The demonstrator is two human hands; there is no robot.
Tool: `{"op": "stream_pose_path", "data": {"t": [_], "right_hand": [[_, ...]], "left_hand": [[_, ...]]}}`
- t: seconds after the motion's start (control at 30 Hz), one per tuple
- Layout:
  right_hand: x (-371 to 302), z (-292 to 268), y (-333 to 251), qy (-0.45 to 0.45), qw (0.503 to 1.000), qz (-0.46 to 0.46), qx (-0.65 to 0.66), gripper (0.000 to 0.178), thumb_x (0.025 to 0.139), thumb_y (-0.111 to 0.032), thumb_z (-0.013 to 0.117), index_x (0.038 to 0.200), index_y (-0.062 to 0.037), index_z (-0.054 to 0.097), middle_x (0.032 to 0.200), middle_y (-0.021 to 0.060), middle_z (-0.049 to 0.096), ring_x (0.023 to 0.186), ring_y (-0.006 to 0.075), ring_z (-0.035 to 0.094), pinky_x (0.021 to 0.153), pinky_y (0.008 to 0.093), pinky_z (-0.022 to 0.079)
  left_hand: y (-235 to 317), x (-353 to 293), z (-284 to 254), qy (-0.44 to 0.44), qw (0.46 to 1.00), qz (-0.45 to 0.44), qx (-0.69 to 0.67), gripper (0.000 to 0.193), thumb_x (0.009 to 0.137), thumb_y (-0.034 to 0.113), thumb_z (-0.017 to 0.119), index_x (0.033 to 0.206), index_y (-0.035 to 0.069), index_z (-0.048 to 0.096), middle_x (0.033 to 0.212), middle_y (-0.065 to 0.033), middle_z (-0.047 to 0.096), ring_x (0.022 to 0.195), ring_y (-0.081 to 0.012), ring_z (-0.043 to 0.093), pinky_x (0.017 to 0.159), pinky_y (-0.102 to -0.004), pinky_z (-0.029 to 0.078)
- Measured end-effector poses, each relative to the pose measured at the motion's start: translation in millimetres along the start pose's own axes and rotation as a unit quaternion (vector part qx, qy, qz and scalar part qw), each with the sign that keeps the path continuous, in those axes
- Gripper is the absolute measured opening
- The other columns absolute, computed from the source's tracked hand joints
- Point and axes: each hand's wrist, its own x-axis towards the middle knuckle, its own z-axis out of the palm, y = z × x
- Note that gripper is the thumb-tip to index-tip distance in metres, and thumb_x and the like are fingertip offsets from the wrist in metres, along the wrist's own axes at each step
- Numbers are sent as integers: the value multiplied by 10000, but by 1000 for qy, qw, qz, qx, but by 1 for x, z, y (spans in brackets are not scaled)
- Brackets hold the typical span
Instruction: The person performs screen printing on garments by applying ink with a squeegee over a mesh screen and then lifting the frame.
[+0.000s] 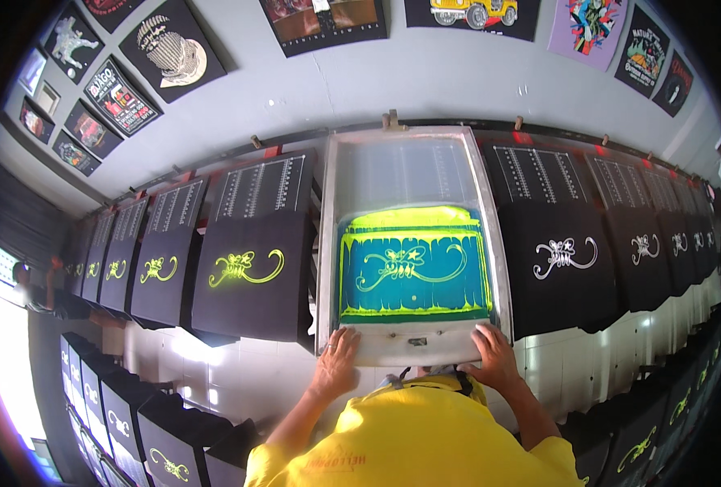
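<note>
A screen printing frame [497,268] lies in front of me over a printing station, its mesh teal in the lower half. Bright yellow-green ink [413,217] forms a thick band across the mesh and smears around a curled design [409,268]. My left hand [338,361] grips the near left corner of the frame, fingers over its edge. On the near right corner, my right hand [493,357] holds the same frame with its fingers curled over the rim. What lies under the screen is mostly hidden.
Black shirts with yellow-green prints [247,268] line the row to the left; those on the right carry white prints [566,256]. More printed shirts [117,422] hang on a row behind me. Another person [40,288] stands far left. Posters [174,49] cover the wall.
</note>
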Motion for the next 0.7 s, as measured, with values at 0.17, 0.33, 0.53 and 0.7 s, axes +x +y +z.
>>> {"op": "stream_pose_path", "data": {"t": [0.17,0.33,0.53,0.7], "right_hand": [[7,-2,33,168,980,108,21,407,897,-178,633,1229,41,548,1280,237,542,1179,413,530,994,481,444],[1,26,80,173,944,280,31,300,927,-128,584,1164,57,586,1060,256,643,990,440,617,912,482,491],[4,58,112,259,861,356,255,148,862,-7,556,950,86,631,794,112,640,731,137,595,678,291,483],[7,69,117,305,849,339,267,120,863,-7,570,917,85,625,809,108,628,710,134,568,670,288,473]], "left_hand": [[-34,0,0,121,986,-18,-116,661,811,212,693,1399,46,441,1441,-196,409,1372,-377,348,1158,-467,286],[-79,16,27,216,905,-298,-212,317,900,211,590,1118,-17,619,1158,-233,618,1029,-402,620,849,-448,511],[-75,31,38,208,883,-390,-158,312,931,260,521,890,-5,679,796,-245,634,777,-416,643,697,-455,497],[-79,36,36,231,892,-366,-129,346,936,309,538,864,-3,671,651,-222,580,641,-370,634,605,-439,467]]}}
